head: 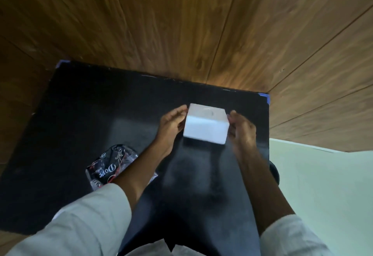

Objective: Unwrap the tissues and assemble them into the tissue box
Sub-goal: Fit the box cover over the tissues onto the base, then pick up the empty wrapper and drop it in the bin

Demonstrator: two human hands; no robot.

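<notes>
A white rectangular block, either the tissue box or the bare tissue stack [206, 125], stands over the far middle of the black table [80, 114]. My left hand [171, 124] presses against its left side and my right hand [242, 128] against its right side, so both hold it between them. A small mark shows on its top face. The empty clear plastic wrapper [110, 166] with red and white print lies flat on the table at the near left, partly under my left forearm.
Wood-panelled wall rises right behind the table's far edge. Blue tape marks the table's far corners [264, 96]. To the right of the table lies pale green floor [323, 185]. My light sleeves fill the near edge.
</notes>
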